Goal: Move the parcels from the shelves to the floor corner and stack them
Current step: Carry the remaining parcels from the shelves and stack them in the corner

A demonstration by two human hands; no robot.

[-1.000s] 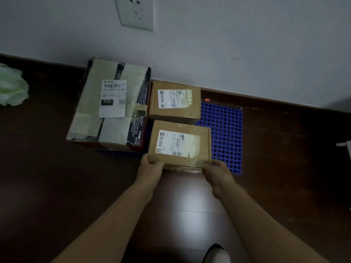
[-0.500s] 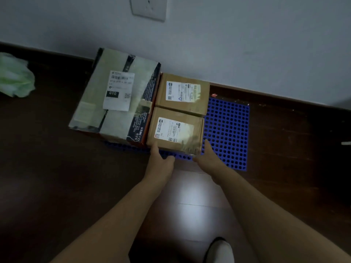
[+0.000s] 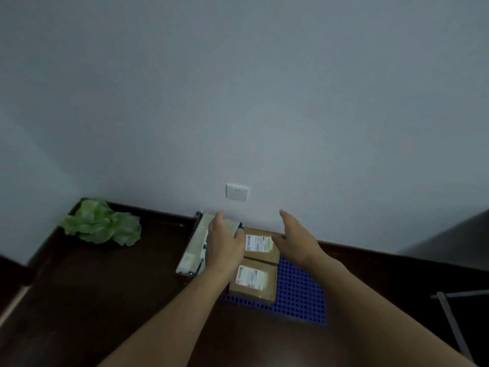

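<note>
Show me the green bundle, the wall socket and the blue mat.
green bundle (image 3: 102,225): head view, its crumpled middle.
wall socket (image 3: 237,192): head view, its white faceplate.
blue mat (image 3: 301,300): head view, bare holed part, right side.

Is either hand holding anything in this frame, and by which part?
Nothing is held. The left hand and right hand are both open with fingers extended, and the nearer brown parcel lies ungripped on the blue mat.

Open air lies between my left hand and right hand. Below that gap the far small parcel and near small parcel sit touching. The wall blocks the way just past my fingertips. The big parcel lies under my left fingers. Bare blue mat spreads to the right of my right fingers, nearer me.
</note>
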